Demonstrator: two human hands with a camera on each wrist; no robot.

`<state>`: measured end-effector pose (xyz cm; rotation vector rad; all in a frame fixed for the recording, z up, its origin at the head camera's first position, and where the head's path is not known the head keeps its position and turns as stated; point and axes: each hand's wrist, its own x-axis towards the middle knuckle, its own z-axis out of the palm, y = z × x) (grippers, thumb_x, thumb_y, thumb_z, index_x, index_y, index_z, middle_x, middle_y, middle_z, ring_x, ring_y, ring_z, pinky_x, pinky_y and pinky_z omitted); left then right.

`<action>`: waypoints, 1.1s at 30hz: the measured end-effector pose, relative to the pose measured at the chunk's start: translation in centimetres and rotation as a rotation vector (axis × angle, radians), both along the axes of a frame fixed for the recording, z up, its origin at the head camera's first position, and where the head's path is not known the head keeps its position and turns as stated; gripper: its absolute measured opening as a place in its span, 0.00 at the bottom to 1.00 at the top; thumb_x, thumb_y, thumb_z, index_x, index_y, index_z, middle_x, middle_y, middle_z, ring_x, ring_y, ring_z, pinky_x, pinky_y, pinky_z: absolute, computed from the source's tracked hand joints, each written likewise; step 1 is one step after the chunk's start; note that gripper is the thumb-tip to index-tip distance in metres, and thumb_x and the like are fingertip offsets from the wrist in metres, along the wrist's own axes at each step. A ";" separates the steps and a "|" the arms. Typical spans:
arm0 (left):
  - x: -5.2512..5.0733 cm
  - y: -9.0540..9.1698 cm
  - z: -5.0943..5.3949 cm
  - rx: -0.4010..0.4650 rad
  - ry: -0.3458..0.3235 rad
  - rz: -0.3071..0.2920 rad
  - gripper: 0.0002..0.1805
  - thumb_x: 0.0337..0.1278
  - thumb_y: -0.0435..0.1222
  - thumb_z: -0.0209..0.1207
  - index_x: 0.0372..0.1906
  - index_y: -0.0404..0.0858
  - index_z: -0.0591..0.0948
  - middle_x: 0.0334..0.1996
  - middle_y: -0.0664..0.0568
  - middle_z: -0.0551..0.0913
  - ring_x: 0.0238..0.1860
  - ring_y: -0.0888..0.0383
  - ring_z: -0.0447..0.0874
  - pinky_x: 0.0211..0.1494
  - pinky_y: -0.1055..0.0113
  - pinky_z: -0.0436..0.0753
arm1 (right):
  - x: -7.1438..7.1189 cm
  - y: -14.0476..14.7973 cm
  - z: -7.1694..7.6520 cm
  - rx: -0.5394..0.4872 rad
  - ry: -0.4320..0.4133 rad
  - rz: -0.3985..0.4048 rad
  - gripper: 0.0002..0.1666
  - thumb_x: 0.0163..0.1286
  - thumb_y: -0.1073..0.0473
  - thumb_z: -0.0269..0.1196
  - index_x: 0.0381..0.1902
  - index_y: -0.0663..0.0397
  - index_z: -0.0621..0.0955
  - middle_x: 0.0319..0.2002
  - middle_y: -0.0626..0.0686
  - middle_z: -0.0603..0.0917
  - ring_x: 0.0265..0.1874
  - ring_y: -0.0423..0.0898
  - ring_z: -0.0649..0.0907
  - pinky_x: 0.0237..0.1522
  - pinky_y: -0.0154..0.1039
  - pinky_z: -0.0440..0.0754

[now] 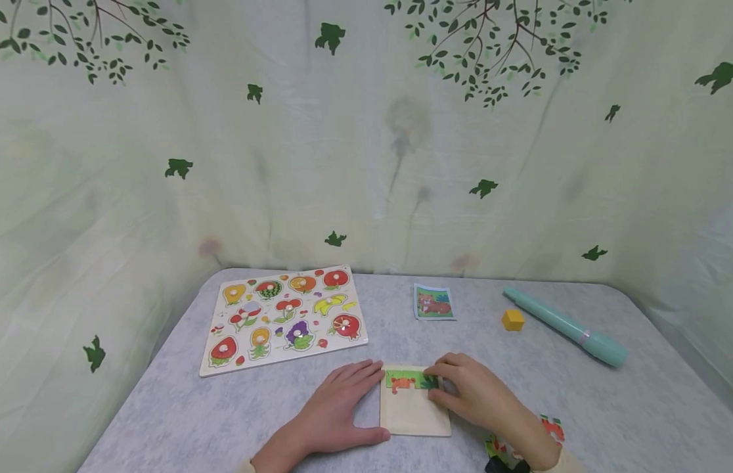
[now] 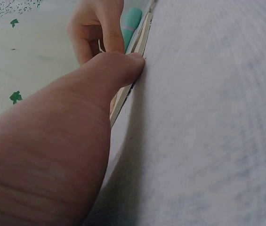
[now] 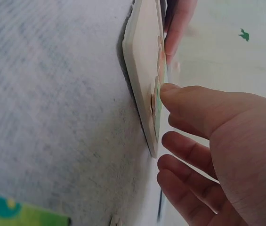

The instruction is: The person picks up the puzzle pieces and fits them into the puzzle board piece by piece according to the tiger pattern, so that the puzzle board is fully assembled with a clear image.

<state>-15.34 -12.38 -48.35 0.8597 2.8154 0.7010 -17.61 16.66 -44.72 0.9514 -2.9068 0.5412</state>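
Observation:
A small wooden puzzle board point(image 1: 415, 420) lies flat, with picture pieces point(image 1: 402, 380) showing an orange animal and green along its top. My left hand point(image 1: 337, 410) is spread on the left of the board, fingertips at the upper left corner and thumb at the lower left. My right hand point(image 1: 479, 394) has thumb and index finger about a green puzzle piece point(image 1: 428, 382) at the top right. In the right wrist view the thumb of my right hand point(image 3: 217, 127) touches the pieces on the board point(image 3: 144, 61); the other fingers are bent loosely.
A fruit puzzle board point(image 1: 263, 355) lies at the back left. Behind the small board is a picture card point(image 1: 434, 303). A yellow cube point(image 1: 513, 320) and a teal pen-shaped object point(image 1: 564, 325) stand or lie at the back right. Loose pieces point(image 1: 552, 428) lie beside the right forearm.

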 end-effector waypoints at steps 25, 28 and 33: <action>0.0 0.0 -0.1 0.005 0.039 -0.011 0.52 0.56 0.73 0.58 0.79 0.46 0.67 0.79 0.58 0.64 0.79 0.54 0.59 0.79 0.46 0.63 | 1.6 2.9 0.3 0.040 0.012 -0.080 0.19 0.64 0.50 0.74 0.53 0.44 0.88 0.49 0.41 0.86 0.49 0.43 0.84 0.50 0.44 0.87; 0.0 0.0 -0.1 0.002 0.042 -0.011 0.52 0.56 0.73 0.58 0.79 0.46 0.67 0.79 0.58 0.64 0.79 0.54 0.59 0.79 0.46 0.62 | 1.8 3.3 0.4 0.046 0.011 -0.086 0.20 0.64 0.50 0.75 0.53 0.44 0.88 0.49 0.41 0.86 0.49 0.43 0.84 0.49 0.43 0.87; 0.0 0.0 -0.2 0.000 0.036 -0.010 0.52 0.56 0.72 0.58 0.79 0.46 0.67 0.79 0.58 0.64 0.80 0.54 0.59 0.79 0.46 0.62 | 2.1 4.1 0.1 0.042 0.036 -0.089 0.19 0.64 0.50 0.75 0.52 0.43 0.88 0.48 0.39 0.86 0.47 0.41 0.85 0.47 0.41 0.87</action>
